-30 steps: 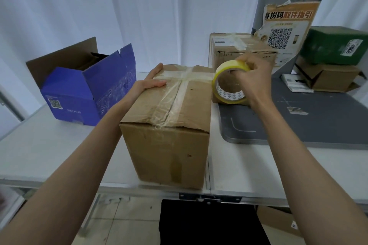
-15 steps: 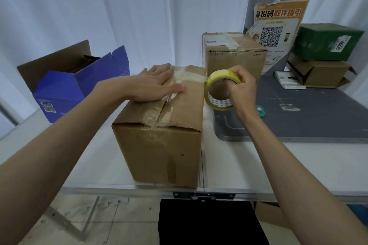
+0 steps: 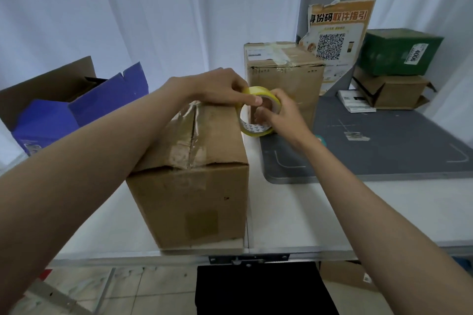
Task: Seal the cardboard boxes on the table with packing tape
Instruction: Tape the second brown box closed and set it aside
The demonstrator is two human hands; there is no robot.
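Left hand (image 3: 217,87) now off the box (image 3: 194,161) top, pinching the tape roll (image 3: 258,111) beside the box with right hand (image 3: 279,112) gripping it, likely tearing tape.

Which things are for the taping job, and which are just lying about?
For the job: tape roll, front box, back box, blue box, left hand, right hand.

Lying about: green box, poster, grey mat.
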